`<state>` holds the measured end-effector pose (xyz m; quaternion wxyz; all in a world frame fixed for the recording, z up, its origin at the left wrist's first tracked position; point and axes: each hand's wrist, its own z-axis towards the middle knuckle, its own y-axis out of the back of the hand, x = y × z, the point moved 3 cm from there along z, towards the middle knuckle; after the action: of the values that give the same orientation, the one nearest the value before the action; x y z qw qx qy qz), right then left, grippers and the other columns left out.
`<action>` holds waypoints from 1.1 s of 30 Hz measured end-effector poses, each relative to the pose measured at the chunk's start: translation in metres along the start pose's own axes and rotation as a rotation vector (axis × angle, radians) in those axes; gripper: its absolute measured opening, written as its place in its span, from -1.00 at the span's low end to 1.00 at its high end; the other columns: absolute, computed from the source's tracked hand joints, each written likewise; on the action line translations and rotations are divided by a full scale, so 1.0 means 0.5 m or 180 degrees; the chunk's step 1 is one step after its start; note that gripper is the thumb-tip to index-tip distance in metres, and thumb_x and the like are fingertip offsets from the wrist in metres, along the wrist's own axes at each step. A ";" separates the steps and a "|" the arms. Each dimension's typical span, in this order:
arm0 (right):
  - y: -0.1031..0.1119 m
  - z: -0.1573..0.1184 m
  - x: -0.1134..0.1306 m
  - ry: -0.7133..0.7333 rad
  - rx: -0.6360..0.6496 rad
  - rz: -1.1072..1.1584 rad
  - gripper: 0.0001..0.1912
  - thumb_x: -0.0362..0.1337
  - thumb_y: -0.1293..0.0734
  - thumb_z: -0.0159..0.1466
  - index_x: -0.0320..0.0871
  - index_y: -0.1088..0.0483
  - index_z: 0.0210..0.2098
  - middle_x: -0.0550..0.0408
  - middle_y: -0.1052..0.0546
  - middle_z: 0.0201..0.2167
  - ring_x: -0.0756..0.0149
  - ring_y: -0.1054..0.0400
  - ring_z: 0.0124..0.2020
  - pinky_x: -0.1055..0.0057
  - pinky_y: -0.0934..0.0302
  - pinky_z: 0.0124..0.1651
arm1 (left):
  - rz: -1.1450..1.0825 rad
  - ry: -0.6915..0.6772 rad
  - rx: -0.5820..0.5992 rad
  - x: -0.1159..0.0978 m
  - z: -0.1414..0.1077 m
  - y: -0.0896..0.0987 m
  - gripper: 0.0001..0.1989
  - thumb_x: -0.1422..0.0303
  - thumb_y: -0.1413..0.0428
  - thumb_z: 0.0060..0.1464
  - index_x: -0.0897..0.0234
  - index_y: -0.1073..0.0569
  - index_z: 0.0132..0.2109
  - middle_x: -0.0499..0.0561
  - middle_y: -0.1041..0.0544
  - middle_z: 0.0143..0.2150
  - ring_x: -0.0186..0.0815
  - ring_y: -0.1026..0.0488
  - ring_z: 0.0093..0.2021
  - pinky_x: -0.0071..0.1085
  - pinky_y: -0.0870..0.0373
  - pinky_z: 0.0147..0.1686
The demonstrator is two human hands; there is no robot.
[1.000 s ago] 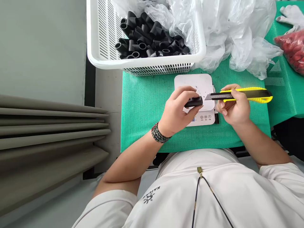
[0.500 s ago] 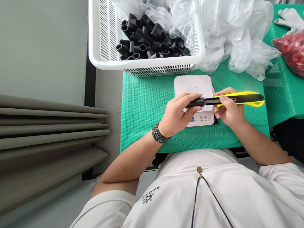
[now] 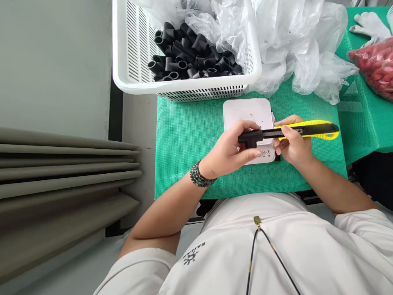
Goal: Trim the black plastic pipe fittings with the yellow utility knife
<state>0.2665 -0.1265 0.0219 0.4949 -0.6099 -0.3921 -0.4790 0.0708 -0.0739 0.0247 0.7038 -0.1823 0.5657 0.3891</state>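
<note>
My left hand (image 3: 229,152) holds a black T-shaped pipe fitting (image 3: 251,138) between thumb and fingers, its side branch pointing toward me. My right hand (image 3: 293,141) grips a yellow and black utility knife (image 3: 319,129). The knife's blade (image 3: 272,133) points left, and its tip meets the right end of the fitting; whether it goes inside I cannot tell. Beneath both hands lies a white digital scale (image 3: 247,110), its display covered by my left hand. Dark specks are scattered on the scale's plate.
A white plastic basket (image 3: 184,87) at the back holds many black fittings (image 3: 196,53) and clear plastic bags. More crumpled bags (image 3: 303,53) lie right of it. Farther right are a white glove (image 3: 370,25) and a bag of red parts (image 3: 376,67). Green mesh (image 3: 187,155) covers the table.
My left hand has turned the fitting and opened its grip a little, so the side branch now shows. The knife stays at the fitting's end.
</note>
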 end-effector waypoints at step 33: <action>-0.002 -0.012 0.005 0.0237 0.0296 0.0174 -0.70 0.02 -0.55 0.29 -0.05 -0.51 -0.27 0.27 -0.57 -0.63 0.41 -0.32 -0.76 0.52 -0.19 -0.73 | 0.0689 -0.0053 0.0089 -0.006 -0.011 -0.003 -0.58 0.17 -0.29 0.34 0.21 -0.34 0.17 -0.06 -0.56 -0.20 -0.42 -0.48 -0.39 -0.51 -0.36 -0.40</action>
<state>0.2649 -0.1319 0.0249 0.5498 -0.5785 -0.3784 -0.4689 0.0683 -0.0798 0.0257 0.6649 -0.1070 0.5816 0.4564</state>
